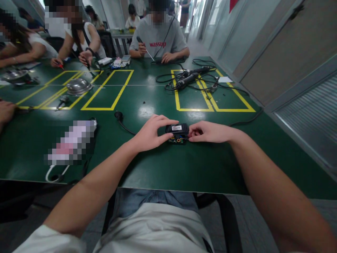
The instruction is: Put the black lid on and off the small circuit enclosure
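While the left hand (151,135) grips the ribbed black housing (183,129) between thumb and fingers, the right hand (207,132) curls at the housing's right end; I cannot tell whether it pinches anything. Near side of the housing, a circuit board (179,141) shows. Between the housing and the near edge runs a strip of plain green bench (205,168); the right edge slants off well to the housing's right. Left of the housing, past the left hand, lies a black plug (118,115). Beyond the housing, yellow tape outlines (195,110) mark the glossy surface, black cables (184,82) lie tangled across them, and a co-worker (163,33) sits at the far side. Farther right stands a louvred panel (313,116).
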Action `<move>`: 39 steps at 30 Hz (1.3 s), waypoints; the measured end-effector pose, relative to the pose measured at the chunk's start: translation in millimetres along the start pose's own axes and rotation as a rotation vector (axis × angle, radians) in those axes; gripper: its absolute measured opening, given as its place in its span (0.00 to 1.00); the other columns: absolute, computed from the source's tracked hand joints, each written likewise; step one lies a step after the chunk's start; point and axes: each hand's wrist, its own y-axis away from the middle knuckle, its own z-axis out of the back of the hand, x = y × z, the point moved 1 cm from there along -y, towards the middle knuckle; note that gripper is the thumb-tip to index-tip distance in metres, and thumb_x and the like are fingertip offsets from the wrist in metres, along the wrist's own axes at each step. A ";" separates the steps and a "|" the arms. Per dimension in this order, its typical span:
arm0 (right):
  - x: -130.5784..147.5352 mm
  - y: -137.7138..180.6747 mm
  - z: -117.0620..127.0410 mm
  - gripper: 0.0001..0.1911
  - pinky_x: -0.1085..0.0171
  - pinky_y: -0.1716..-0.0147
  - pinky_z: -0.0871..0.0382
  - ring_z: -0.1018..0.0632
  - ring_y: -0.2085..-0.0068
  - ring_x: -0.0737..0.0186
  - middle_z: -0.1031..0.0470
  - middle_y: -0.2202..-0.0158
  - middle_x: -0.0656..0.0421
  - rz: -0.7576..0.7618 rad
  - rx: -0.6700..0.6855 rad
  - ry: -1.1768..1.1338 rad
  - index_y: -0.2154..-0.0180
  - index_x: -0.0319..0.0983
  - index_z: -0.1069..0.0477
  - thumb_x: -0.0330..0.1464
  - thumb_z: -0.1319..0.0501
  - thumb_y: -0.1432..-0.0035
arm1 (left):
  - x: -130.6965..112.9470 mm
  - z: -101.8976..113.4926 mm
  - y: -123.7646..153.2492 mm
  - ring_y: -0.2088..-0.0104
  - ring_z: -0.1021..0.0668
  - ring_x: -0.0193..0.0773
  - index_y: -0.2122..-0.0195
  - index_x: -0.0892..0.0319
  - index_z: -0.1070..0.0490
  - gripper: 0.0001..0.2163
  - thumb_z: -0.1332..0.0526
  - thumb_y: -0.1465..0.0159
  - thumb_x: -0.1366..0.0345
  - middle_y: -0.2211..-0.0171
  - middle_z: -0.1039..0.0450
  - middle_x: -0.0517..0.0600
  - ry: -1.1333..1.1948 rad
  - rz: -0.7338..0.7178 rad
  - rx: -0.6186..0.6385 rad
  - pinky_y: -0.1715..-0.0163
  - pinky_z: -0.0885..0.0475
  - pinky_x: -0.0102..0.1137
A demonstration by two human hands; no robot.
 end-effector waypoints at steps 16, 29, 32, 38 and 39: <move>1.3 0.4 -0.1 0.23 0.59 0.65 0.38 0.31 0.68 0.61 0.26 0.70 0.61 -0.002 -0.012 0.017 0.62 0.41 0.21 0.55 0.29 0.44 | -4.1 -2.3 1.2 0.45 0.20 0.51 0.36 0.54 0.18 0.19 0.31 0.26 0.61 0.45 0.18 0.57 -0.044 -0.043 0.217 0.38 0.27 0.46; 4.0 3.4 -0.3 0.25 0.59 0.66 0.39 0.31 0.69 0.61 0.27 0.71 0.62 -0.034 -0.020 0.017 0.63 0.41 0.21 0.56 0.30 0.46 | -4.4 -6.0 -3.8 0.48 0.18 0.48 0.37 0.55 0.18 0.17 0.30 0.26 0.62 0.48 0.16 0.55 0.035 0.046 0.198 0.41 0.25 0.42; 4.0 3.8 -0.6 0.26 0.60 0.67 0.40 0.31 0.69 0.62 0.27 0.71 0.62 -0.041 -0.015 0.017 0.63 0.41 0.21 0.57 0.30 0.46 | 4.0 -8.8 -6.4 0.50 0.17 0.46 0.37 0.55 0.19 0.16 0.33 0.25 0.62 0.48 0.16 0.55 0.063 0.129 0.113 0.42 0.23 0.43; 5.7 6.3 -0.6 0.33 0.59 0.67 0.41 0.32 0.69 0.61 0.28 0.72 0.61 -0.072 -0.010 0.045 0.64 0.40 0.19 0.64 0.32 0.45 | 13.5 -10.2 -4.6 0.47 0.18 0.48 0.34 0.57 0.25 0.21 0.34 0.27 0.65 0.39 0.21 0.59 -0.094 0.256 -0.038 0.39 0.24 0.45; 6.2 6.8 -0.3 0.34 0.58 0.67 0.41 0.32 0.69 0.60 0.29 0.72 0.61 -0.081 -0.015 0.059 0.64 0.40 0.20 0.66 0.32 0.46 | 12.2 -7.2 -3.7 0.49 0.18 0.48 0.34 0.58 0.25 0.20 0.34 0.27 0.63 0.39 0.22 0.60 -0.112 0.275 -0.056 0.42 0.23 0.44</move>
